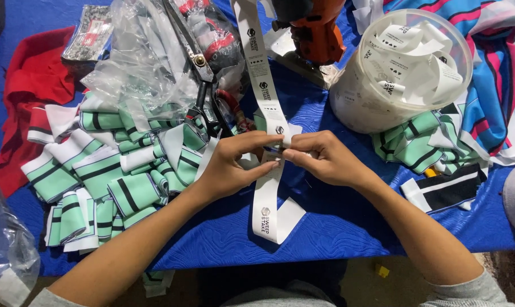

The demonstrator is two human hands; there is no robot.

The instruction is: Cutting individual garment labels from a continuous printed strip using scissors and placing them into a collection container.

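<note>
Both my hands pinch the white label ribbon (267,96) over the blue table (325,227).
Left hand (226,167) and right hand (325,159) meet fingertip to fingertip, clamped on it; it seems light, limp, slippery, best gripped by its edges.

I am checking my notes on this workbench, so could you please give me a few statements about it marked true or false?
1. Both hands, left hand and right hand, pinch the long white printed label ribbon. True.
2. The round clear plastic tub holds scissors. False: it holds cut white labels.
3. The black-handled scissors lie left of the ribbon. True.
4. The green striped fabric pieces sit on a red tablecloth. False: the blue textured cloth covers the table.
</note>
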